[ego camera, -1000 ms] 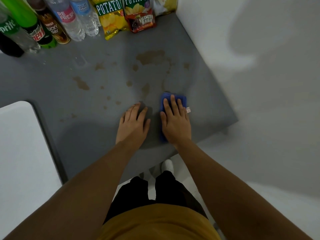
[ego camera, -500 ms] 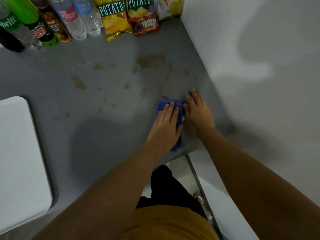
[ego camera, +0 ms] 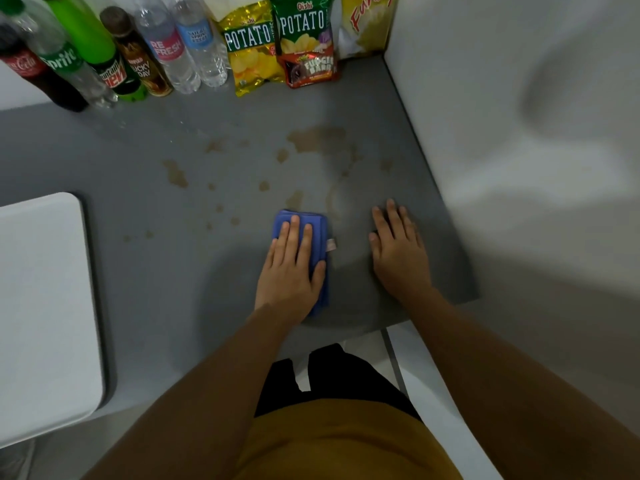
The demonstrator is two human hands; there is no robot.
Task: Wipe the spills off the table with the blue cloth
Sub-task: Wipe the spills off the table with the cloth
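Note:
A folded blue cloth (ego camera: 319, 233) lies on the grey table (ego camera: 173, 289) near its front edge. My left hand (ego camera: 291, 271) presses flat on top of it, fingers pointing away from me, covering most of the cloth. My right hand (ego camera: 398, 251) rests flat on the bare table a hand's width to the right of the cloth, fingers apart and holding nothing. Brown spills dot the table beyond the cloth: a large patch (ego camera: 318, 140) at the back, a smaller one (ego camera: 176, 173) to the left, and several drops between them. A faint smeared ring (ego camera: 334, 199) shows just past the cloth.
A row of drink bottles (ego camera: 166, 50) and snack bags (ego camera: 249, 46) stands along the table's far edge. A white rounded surface (ego camera: 41, 306) overlaps the table at the left. A white wall (ego camera: 519, 133) runs along the table's right side.
The cloth passed from my right hand to my left. My right hand then slid off to the right and now lies flat on the table, apart from the cloth.

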